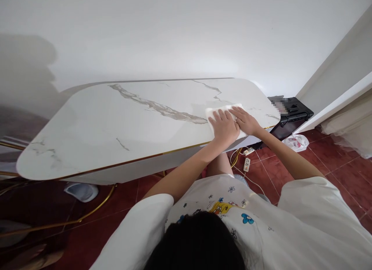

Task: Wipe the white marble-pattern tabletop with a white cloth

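Observation:
A folded white cloth (211, 112) lies flat on the right part of a white marble-patterned tabletop (139, 126). My left hand (225, 126) rests palm down on the cloth, its fingers stretched out and slightly apart. Beside it, my right hand (245, 121) also presses flat on the cloth, fingers extended toward the left. The two hands touch near the thumb side, and a ring shows on one right finger. Under the palms, part of the cloth is hidden.
The tabletop has a gold front edge and stands against a white wall (162, 33). To its right are a black case (293, 109), a white plastic bag (295, 142) and a power strip (247, 164) with cables on red floor tiles. A grey slipper (81, 191) lies below left.

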{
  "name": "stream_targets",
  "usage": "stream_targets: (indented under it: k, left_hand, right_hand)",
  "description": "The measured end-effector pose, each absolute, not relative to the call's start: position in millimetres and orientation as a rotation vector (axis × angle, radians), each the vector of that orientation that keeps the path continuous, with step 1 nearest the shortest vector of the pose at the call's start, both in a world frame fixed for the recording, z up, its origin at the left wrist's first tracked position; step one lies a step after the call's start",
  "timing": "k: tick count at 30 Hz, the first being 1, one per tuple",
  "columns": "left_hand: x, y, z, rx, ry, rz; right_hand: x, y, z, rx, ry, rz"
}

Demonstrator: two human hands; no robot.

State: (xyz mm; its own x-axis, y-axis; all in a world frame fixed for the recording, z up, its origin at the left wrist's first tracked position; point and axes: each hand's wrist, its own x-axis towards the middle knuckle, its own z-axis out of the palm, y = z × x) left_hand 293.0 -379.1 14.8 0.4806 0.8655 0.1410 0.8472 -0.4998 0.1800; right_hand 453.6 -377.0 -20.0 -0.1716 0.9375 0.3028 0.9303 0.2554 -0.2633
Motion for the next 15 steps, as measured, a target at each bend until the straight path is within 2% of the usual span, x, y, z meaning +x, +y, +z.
stream_targets:
  k: [8,15]
  left_hand:
    - [323,-377,23,2.642,1.435,0.264]
    - [331,-328,20,2.638,1.393,0.266]
  right_hand:
    - [492,-376,-24,-1.730,-2.111,0.003]
    - [502,-329,-27,-1.761,-2.071,0.014]
